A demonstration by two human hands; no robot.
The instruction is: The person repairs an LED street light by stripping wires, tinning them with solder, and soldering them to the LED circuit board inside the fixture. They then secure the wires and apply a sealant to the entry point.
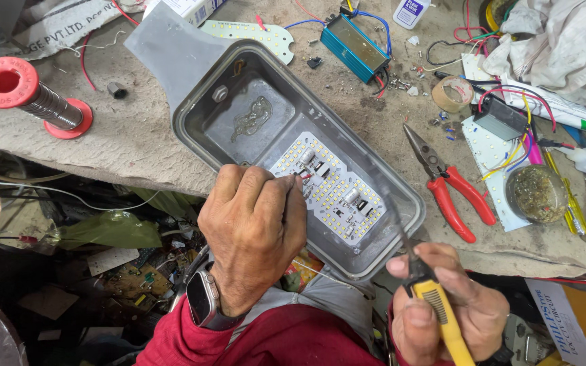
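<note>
Closest in, the right hand [445,308] kept a closed grip on a yellow-handled tool [435,305], its thin tip angled up toward the light board [330,190]. Left hand [256,227] pinched a fine wire against that board, steadying it. Grey housing [293,146] lay flat on the bench [123,135], cradling the board; red pliers [452,193] waited just beside.

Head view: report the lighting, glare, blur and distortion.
Head view: soft, even daylight, weak shadows; mild sheen on the grey lamp housing; LED board sharp; left hand and right hand slightly soft; wide-lens bending at the edges.
</note>
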